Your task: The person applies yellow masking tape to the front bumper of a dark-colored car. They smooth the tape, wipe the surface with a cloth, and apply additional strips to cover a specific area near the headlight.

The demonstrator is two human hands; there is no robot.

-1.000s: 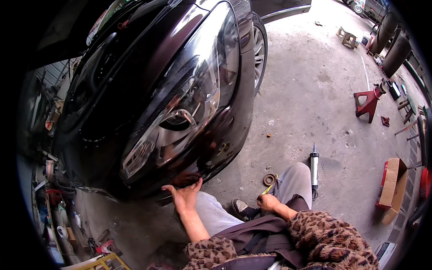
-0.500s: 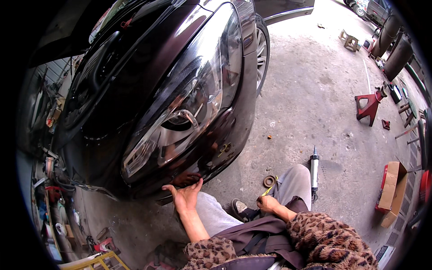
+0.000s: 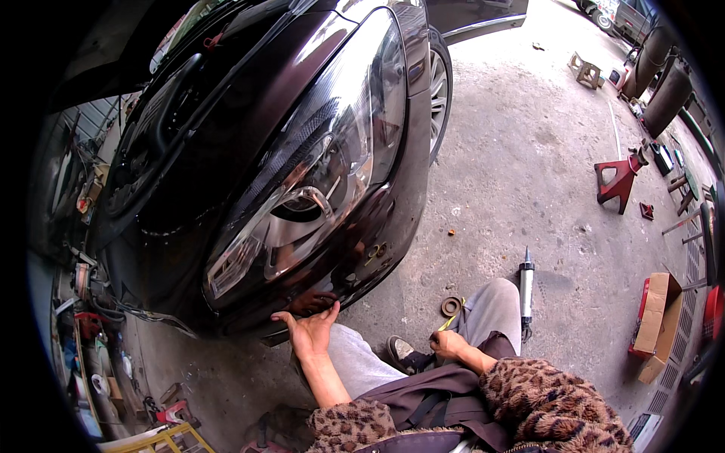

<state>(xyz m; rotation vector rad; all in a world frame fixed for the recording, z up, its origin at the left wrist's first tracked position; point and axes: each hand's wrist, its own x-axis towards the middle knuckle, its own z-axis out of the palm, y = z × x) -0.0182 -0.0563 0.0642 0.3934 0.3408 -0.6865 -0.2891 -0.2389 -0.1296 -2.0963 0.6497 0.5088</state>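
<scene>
A dark, glossy car front with a clear headlight (image 3: 302, 204) fills the left and middle. My left hand (image 3: 311, 332) is against the lower part of the bumper (image 3: 355, 260), its outer fingers spread apart and its shape mirrored in the paint. How far its fingertips reach around the edge is hidden. My right hand (image 3: 451, 345) is curled closed by my right knee. A thin yellow strip (image 3: 451, 320) shows beside its fingers; whether the hand grips it is not clear. A brown roll of tape (image 3: 451, 306) lies on the floor just beyond.
A silver caulking gun (image 3: 526, 291) lies right of my knee. Farther right are a red jack stand (image 3: 621, 181) and an open cardboard box (image 3: 659, 325). A small stool (image 3: 585, 70) and dark cylinders (image 3: 668, 98) stand far right. Tools and clutter (image 3: 98, 362) line the left.
</scene>
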